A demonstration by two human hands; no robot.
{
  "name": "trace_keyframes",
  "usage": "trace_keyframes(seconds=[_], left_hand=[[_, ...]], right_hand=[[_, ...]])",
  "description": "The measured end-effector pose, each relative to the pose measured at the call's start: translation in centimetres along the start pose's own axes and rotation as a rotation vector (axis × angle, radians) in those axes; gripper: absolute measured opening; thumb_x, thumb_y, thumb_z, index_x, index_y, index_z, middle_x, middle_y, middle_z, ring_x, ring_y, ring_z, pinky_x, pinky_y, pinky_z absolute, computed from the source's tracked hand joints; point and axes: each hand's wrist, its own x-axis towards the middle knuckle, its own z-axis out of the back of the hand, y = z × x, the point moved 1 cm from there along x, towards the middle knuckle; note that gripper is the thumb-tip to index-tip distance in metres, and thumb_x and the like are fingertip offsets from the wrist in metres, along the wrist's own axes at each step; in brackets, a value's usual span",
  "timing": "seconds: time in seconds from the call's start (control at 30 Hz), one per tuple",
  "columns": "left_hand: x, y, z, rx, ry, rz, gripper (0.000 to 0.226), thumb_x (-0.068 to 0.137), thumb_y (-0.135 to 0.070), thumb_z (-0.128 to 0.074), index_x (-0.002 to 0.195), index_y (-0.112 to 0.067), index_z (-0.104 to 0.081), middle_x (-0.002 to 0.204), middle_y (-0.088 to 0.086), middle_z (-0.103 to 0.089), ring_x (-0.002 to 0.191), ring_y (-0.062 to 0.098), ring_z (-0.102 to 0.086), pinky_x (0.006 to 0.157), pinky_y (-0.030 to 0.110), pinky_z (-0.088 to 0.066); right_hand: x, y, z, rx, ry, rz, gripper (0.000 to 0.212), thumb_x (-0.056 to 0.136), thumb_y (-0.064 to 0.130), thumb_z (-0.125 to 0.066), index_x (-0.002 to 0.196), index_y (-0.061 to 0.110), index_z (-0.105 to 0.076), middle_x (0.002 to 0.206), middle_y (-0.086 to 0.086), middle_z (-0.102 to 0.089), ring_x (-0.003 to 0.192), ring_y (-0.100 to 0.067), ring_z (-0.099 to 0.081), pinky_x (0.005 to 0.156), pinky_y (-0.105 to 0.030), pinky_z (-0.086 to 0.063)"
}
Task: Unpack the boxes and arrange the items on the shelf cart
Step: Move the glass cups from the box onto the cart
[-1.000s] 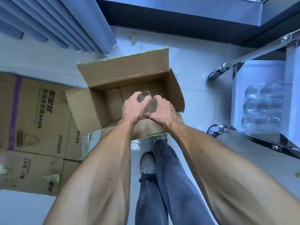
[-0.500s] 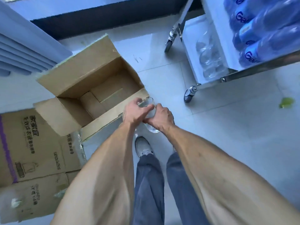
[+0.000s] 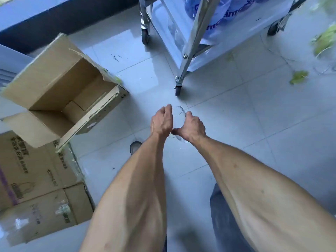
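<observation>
Arms outstretched over the floor, left hand (image 3: pixel 161 121) and right hand (image 3: pixel 193 126) both curled around a clear glass (image 3: pixel 179 113).

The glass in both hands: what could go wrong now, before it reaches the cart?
1. The clear glass hangs over hard floor tiles, between the left hand and right hand; a slip would likely break it.
2. The shelf cart stands on a wheel and may roll if bumped.
3. Its lower shelf seems to hold other glasses, hard to see, which could be knocked.
</observation>
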Motion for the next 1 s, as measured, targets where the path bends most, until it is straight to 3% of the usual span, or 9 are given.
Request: trace_keyframes(seconds=[0.17, 0.33, 0.47, 0.6, 1.0], left_hand=[[-3.9, -2.0, -7.5, 0.147, -0.063, 0.026, 0.04, 0.1, -0.043, -0.022, 0.086, -0.015, -0.047, 0.087, 0.006, -0.054, 0.086, 0.032, -0.047, 0.076, 0.035, -0.031], [-6.5, -4.1, -13.4, 0.229, -0.153, -0.026, 0.04, 0.105, -0.033, -0.022, 0.118, -0.011, -0.053, 0.112, 0.013, -0.059, 0.104, 0.034, -0.055, 0.08, 0.038, -0.038], [-7.1, -6.3, -16.3, 0.206, -0.275, 0.096, 0.04, 0.105, -0.033, -0.02, 0.119, -0.012, -0.051, 0.118, 0.015, -0.056, 0.107, 0.035, -0.055, 0.076, 0.033, -0.029], [-6.1, -9.2, -17.9, 0.136, -0.405, 0.146, 0.042, 0.104, -0.041, -0.029, 0.121, -0.009, -0.05, 0.121, 0.02, -0.055, 0.108, 0.037, -0.056, 0.08, 0.036, -0.036], [1.8, -19.0, -23.6, 0.233, -0.286, 0.188, 0.042, 0.097, -0.024, -0.045, 0.133, -0.004, -0.041, 0.132, 0.021, -0.049, 0.118, 0.039, -0.053, 0.092, 0.042, -0.044]], right_hand=[[0.2, -8.1, 3.6, -0.025, -0.014, 0.019, 0.072, 0.062, 0.051, -0.079, 0.114, 0.014, -0.045, 0.104, -0.01, -0.062, 0.099, -0.032, -0.061, 0.069, -0.031, -0.039], [0.6, -13.8, 7.8, -0.104, -0.087, 0.048, 0.072, 0.065, 0.047, -0.081, 0.116, 0.013, -0.044, 0.107, -0.011, -0.062, 0.101, -0.031, -0.062, 0.07, -0.03, -0.041], [1.3, -16.0, 10.1, 0.0, -0.163, 0.015, 0.07, 0.067, 0.043, -0.079, 0.117, 0.012, -0.042, 0.11, -0.012, -0.062, 0.101, -0.032, -0.061, 0.07, -0.031, -0.042], [3.9, -16.8, 12.5, 0.102, -0.188, 0.01, 0.07, 0.066, 0.046, -0.08, 0.115, 0.012, -0.042, 0.112, -0.013, -0.063, 0.103, -0.033, -0.062, 0.077, -0.034, -0.047], [17.1, -19.3, 22.8, 0.118, -0.166, 0.085, 0.076, 0.067, 0.041, -0.083, 0.124, 0.012, -0.042, 0.119, -0.013, -0.062, 0.108, -0.034, -0.061, 0.08, -0.036, -0.049]])
